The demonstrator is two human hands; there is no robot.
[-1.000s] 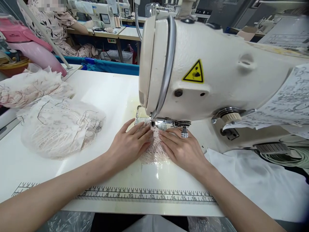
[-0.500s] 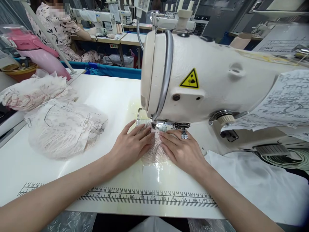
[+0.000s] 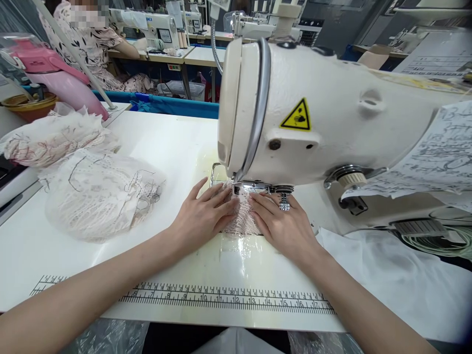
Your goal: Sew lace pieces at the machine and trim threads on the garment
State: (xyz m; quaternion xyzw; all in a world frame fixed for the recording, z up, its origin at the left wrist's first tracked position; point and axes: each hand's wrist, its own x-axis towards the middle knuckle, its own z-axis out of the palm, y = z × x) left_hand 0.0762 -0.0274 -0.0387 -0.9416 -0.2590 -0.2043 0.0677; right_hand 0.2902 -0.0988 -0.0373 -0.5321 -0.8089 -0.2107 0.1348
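Observation:
A small piece of pale pink lace (image 3: 241,219) lies flat under the needle area of a white sewing machine (image 3: 309,88). My left hand (image 3: 201,209) rests on the lace's left side, fingers stretched out and palm down. On its right side lies my right hand (image 3: 282,221), also flat with fingers extended, close beside the machine's thread tension dial (image 3: 283,195). The fingertips of both hands reach close to the presser foot, which the machine head partly hides. Right-hand fingertips are partly covered by the metal parts.
Sheer lace pieces with loose threads (image 3: 103,196) lie on the left of the table, below a pink bottle (image 3: 62,78). White cloth (image 3: 398,285) is at the right. A printed ruler (image 3: 236,297) runs along the front edge. A person (image 3: 84,44) sits at another machine behind.
The lace has moved away from me under the machine, so less of it shows at the front. Both hands stay on it. The view has shifted slightly.

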